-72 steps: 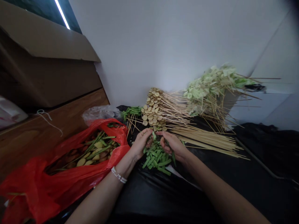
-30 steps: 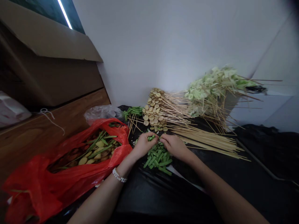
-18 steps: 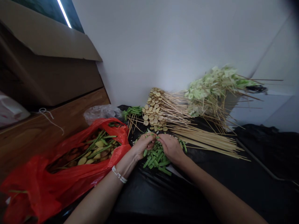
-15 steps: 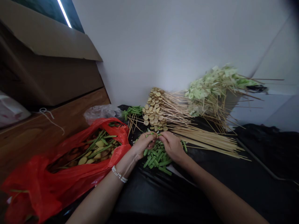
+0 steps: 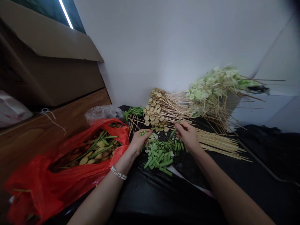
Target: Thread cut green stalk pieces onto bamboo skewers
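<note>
My left hand (image 5: 138,140) is closed around some green bean pieces (image 5: 142,133), which show between thumb and fingers. My right hand (image 5: 190,137), to its right, pinches a single long green bean piece (image 5: 173,133) between thumb and fingertips, tilted. The two hands are apart. Below and between them lies a pile of cut green beans (image 5: 158,157) on black plastic (image 5: 138,190). Small pale scraps (image 5: 152,136) lie beside the left fingertips. Bare wooden skewers (image 5: 217,144) lie in a fan to the right, partly behind my right hand.
Skewered potato slices (image 5: 154,109) are stacked against the wall, with skewered green beans (image 5: 134,111) to their left. Skewered cabbage leaves (image 5: 211,82) lean at the back right. A red plastic bag (image 5: 44,187) with vegetables lies at left, before a cardboard box (image 5: 67,78).
My hands were together over the bean pile and have moved apart. My right hand has gone right and slightly up, with a bean piece in its fingers. My left hand has shifted slightly left.
</note>
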Demonstrator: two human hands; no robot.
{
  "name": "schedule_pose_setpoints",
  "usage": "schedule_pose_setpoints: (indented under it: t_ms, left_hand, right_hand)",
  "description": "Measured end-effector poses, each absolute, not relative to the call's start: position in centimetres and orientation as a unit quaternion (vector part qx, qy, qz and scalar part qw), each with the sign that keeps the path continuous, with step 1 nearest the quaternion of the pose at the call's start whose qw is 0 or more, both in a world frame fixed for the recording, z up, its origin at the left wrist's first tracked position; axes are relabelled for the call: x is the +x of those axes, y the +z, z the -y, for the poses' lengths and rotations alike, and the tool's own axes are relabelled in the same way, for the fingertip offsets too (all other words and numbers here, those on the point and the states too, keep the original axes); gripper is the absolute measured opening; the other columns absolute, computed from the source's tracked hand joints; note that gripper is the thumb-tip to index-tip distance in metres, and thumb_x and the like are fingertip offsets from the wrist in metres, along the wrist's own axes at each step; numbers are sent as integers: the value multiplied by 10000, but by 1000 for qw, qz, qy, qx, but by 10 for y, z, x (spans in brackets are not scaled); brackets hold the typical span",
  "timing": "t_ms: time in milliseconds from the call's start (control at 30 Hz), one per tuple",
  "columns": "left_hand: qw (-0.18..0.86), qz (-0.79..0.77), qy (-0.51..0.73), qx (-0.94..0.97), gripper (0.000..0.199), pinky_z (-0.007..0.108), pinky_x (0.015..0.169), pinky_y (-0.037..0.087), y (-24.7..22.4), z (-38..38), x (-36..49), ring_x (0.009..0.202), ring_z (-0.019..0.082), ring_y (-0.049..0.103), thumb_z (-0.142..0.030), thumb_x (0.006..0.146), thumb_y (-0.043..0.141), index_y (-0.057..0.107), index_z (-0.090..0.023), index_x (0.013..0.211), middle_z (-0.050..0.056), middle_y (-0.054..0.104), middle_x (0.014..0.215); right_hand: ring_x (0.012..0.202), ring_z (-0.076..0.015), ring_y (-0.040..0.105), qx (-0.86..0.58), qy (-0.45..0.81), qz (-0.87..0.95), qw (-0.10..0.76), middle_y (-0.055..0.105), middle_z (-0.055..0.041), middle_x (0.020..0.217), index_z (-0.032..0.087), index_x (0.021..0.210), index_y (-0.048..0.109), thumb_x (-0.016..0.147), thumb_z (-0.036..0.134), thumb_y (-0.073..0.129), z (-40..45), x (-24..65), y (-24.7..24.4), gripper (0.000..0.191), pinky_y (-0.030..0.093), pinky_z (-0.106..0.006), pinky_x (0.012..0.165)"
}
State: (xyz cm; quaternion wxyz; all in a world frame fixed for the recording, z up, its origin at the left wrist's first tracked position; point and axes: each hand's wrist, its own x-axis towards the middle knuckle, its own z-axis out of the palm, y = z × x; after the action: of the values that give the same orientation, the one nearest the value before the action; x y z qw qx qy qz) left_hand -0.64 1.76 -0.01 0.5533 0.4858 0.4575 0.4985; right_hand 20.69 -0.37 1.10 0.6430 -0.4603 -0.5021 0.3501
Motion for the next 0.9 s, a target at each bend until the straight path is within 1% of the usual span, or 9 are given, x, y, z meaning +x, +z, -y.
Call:
schedule_pose_setpoints:
  t_ms: [133,233,367,467,533,600,667,767,900]
  left_hand:
    - [531,-456,458,548,406,185,387,198,1,-11,-1,391,41,328,-496,630,750,687,-125,780,-61,440,472]
    - [527,-441,395,610,428,189,389,208,1,-5,1,399,42,346,-526,699,687,711,-128,856,-33,511,545]
    - [514,-426,353,655,432,200,382,221,-2,-3,3,389,48,346,-501,716,682,715,-134,943,-10,590,606]
    - [470,-410,370,689,354,203,447,326,-3,-5,3,466,81,456,-456,751,663,723,-133,883,17,641,651]
    - [425,-399,384,716,287,219,577,418,-3,-7,2,608,124,562,-410,769,652,725,-138,827,37,683,730]
    - [375,-396,392,741,238,245,717,447,-3,-9,1,749,162,612,-368,779,643,726,-146,806,45,709,802]
    - [332,-406,394,754,212,260,778,445,-5,-11,0,800,181,625,-343,784,633,726,-154,809,43,721,820]
    - [292,-432,391,758,197,266,769,446,-7,-11,0,787,187,636,-327,788,622,725,-162,815,37,727,809]
    - [271,-428,390,769,163,261,768,441,-8,-8,2,789,183,641,-296,789,617,722,-174,808,31,731,822]
  right_hand:
    - [478,-117,508,-436,397,508,628,569,28,559,196,774,635,717,432,695,9,194,12,250,426,-233,430]
    - [452,-107,514,-432,402,518,619,588,27,549,192,770,610,747,413,674,12,190,14,231,437,-230,438]
    - [506,-117,564,-422,407,524,618,606,16,582,186,773,599,757,403,667,12,188,12,228,461,-227,472]
    - [534,-135,583,-429,407,543,596,616,6,615,186,823,596,792,420,621,10,188,7,237,481,-251,494]
    - [618,-162,604,-455,327,574,597,650,-24,733,187,935,604,822,409,583,9,189,4,250,505,-293,549]
    - [848,-212,610,-482,155,632,586,660,-76,963,191,1086,595,850,358,562,11,190,5,291,513,-371,722]
    - [1082,-257,521,-483,-32,711,510,623,-100,1135,196,1170,585,878,281,543,15,190,7,307,405,-454,932]
    - [1115,-252,477,-446,-177,806,348,649,-78,1064,196,1104,625,899,183,513,22,187,8,234,265,-477,1022]
    - [970,-233,500,-441,-231,833,242,644,-61,866,180,938,648,901,180,517,24,182,5,136,285,-451,956]
